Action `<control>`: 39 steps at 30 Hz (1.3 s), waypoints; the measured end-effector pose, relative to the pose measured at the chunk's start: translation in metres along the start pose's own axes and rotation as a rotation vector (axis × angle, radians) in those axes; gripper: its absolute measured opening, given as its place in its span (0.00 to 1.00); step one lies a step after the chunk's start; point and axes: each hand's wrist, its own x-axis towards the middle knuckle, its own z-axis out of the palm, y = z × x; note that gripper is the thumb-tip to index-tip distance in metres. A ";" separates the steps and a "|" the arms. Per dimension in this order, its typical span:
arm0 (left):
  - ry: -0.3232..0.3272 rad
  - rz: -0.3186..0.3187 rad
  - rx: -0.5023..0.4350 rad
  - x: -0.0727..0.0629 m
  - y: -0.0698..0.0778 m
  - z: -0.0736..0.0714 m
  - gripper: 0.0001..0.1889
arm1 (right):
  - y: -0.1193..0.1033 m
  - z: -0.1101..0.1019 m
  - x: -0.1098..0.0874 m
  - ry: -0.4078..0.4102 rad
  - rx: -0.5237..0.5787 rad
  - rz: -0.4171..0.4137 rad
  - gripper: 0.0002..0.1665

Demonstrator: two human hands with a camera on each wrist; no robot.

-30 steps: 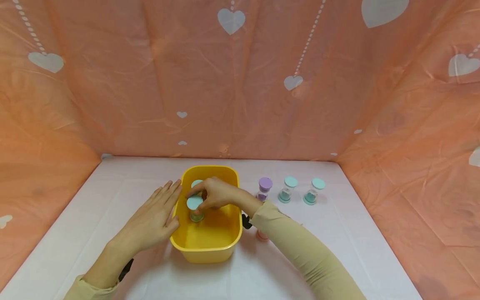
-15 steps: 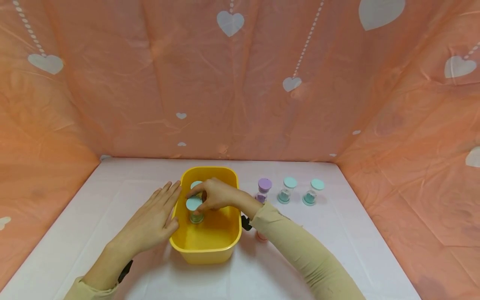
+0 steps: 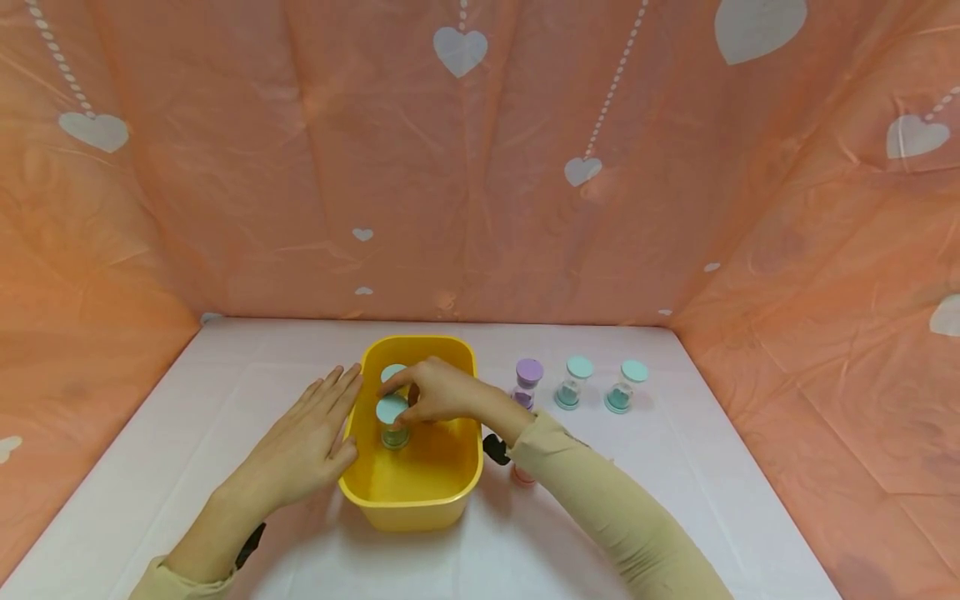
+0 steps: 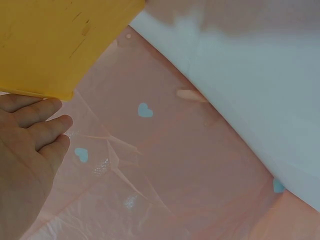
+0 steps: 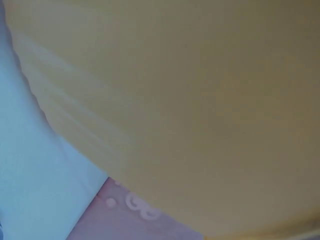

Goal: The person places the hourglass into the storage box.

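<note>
Inside a yellow plastic bin [image 3: 411,516], my right hand [image 3: 442,392] pinches the teal cap of a small hourglass [image 3: 392,409] between thumb and fingers. This hourglass stands upright near the left wall. Just behind it is a second teal-capped hourglass [image 3: 392,373], partly covered by my fingers. My left hand [image 3: 300,442] lies with straight fingers along the bin's left rim. In the left wrist view, the left fingertips [image 4: 54,105] are right at the bin's edge. The bin wall [image 5: 180,100] fills most of the right wrist view, hiding the right hand there.
Right of the bin stand a purple hourglass [image 3: 527,375] and two teal ones, one nearer [image 3: 573,382] and one farther right [image 3: 627,385]. A pink hourglass [image 3: 523,476] is mostly hidden under my right sleeve. Orange heart-patterned sheeting [image 3: 465,208] walls the white table [image 3: 285,350].
My right hand and the hourglass it pinches have shifted very slightly to the right inside the bin. The left hand stays at the rim.
</note>
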 end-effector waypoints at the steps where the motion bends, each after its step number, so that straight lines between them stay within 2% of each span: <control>1: 0.000 0.000 0.000 0.000 0.000 0.000 0.38 | 0.000 0.000 -0.001 0.001 0.007 0.005 0.29; 11: 0.006 -0.001 0.001 0.001 0.000 0.001 0.38 | 0.001 -0.007 -0.012 0.028 0.118 0.036 0.26; 18: 0.001 -0.011 -0.012 -0.001 0.001 0.000 0.38 | 0.001 -0.011 -0.021 0.051 0.189 0.013 0.25; 28: 0.010 -0.007 -0.014 -0.001 0.002 0.001 0.39 | 0.005 -0.021 -0.045 0.185 0.213 -0.075 0.23; 34: 0.003 -0.012 -0.013 -0.001 0.001 0.001 0.39 | 0.008 -0.030 -0.066 0.307 0.226 -0.118 0.20; 39: 0.005 -0.011 -0.014 -0.001 0.001 0.001 0.39 | 0.014 -0.038 -0.088 0.389 0.238 -0.087 0.19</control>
